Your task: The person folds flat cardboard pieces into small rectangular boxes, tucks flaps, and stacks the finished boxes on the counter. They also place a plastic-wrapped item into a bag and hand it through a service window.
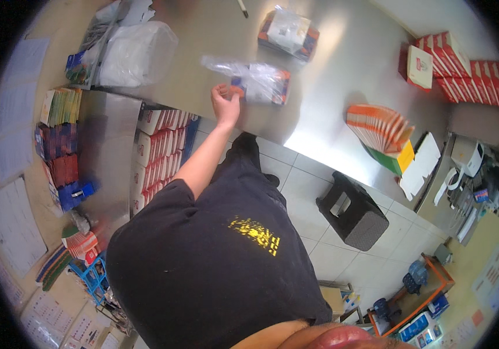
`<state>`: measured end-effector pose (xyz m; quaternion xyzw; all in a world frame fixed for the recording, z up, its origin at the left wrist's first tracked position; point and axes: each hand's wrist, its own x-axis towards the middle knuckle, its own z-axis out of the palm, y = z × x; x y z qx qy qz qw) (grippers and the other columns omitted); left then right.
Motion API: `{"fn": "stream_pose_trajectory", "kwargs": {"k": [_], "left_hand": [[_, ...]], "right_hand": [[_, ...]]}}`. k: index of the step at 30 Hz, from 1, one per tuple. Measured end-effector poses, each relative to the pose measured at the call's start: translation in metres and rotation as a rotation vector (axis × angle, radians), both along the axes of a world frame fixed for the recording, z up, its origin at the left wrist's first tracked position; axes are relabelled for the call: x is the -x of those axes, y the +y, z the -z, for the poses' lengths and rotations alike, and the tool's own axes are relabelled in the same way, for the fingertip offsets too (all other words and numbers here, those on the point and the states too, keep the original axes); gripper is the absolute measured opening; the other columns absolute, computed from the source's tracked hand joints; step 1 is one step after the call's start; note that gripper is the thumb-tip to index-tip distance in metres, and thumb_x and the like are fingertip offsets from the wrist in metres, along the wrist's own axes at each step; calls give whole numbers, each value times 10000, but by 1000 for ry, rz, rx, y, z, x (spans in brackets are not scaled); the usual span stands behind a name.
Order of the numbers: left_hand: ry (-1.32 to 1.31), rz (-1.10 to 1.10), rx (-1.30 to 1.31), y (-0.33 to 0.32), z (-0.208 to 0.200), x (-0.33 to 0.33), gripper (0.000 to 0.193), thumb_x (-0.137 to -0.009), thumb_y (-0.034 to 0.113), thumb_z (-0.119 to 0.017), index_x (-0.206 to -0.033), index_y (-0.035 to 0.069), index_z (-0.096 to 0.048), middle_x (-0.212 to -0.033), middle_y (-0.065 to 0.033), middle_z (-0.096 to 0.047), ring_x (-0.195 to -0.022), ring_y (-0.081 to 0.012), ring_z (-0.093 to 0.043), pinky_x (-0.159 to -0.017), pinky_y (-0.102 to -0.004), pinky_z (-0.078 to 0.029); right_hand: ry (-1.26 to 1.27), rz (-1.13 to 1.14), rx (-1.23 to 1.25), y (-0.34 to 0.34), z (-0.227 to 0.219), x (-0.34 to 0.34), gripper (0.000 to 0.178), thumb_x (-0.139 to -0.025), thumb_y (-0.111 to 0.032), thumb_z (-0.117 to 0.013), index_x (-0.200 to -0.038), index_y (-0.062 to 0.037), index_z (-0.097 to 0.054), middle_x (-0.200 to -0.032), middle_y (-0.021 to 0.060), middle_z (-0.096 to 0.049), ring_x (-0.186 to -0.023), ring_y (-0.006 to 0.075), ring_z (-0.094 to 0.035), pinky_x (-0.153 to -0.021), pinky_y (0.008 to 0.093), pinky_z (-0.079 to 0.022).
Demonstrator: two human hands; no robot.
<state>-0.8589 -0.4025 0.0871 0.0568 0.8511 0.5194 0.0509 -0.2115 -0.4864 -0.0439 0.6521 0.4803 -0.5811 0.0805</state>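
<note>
My left hand reaches out to the steel counter, arm stretched forward from my black shirt. Its fingers are pinched on a small orange pack at the near end of a clear plastic bag, which lies on the counter with orange and blue packs inside. My right hand is not in view.
A second wrapped bundle lies farther back on the counter, and a white plastic bag to the left. Red boxes and fanned orange booklets sit at right. Red-and-white cartons fill shelves under the counter. A black stool stands on the tiled floor.
</note>
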Motion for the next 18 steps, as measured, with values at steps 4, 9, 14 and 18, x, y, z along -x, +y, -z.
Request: {"fn": "stream_pose_trajectory", "kwargs": {"k": [4,9,14,18], "left_hand": [[-440,92,-50,-32,-2,29,975,-807,198,-855,-1592,32,-300,-1476,-228,-483,-1344,-345,-525,-1111,-443,-457],[-418,631,194,-10,-21,80,1336,-637,213,-978,-1658,100,-124,-1488,-237,-453,-1386,-411,-468,-1147,-467,-432],[-253,852,309,2,-23,101,1045,-643,288,-988,-1484,58,-412,-1414,-252,-506,-1364,-421,-469,-1161,-485,-405],[212,880,12,-9,-16,91,828,-678,268,-975,-1315,79,-481,-1371,-257,-479,-1324,-436,-478,-1086,-499,-463]], "right_hand": [[183,-245,-190,204,-149,276,322,-1013,-350,-658,-1101,-40,-654,-661,37,-638,-573,122,-585,-530,301,-463],[464,-533,-525,278,-208,530,984,-734,-163,-904,-1558,-124,-368,-1502,249,-454,-1349,354,-521,-1096,433,-481],[322,-780,-549,271,-201,580,930,-704,-112,-906,-1491,-90,-411,-1418,220,-475,-1317,393,-491,-1120,459,-448],[209,-695,-660,233,-208,558,679,-708,-45,-888,-1299,-102,-557,-1456,236,-411,-1364,440,-461,-1117,474,-460]]}}
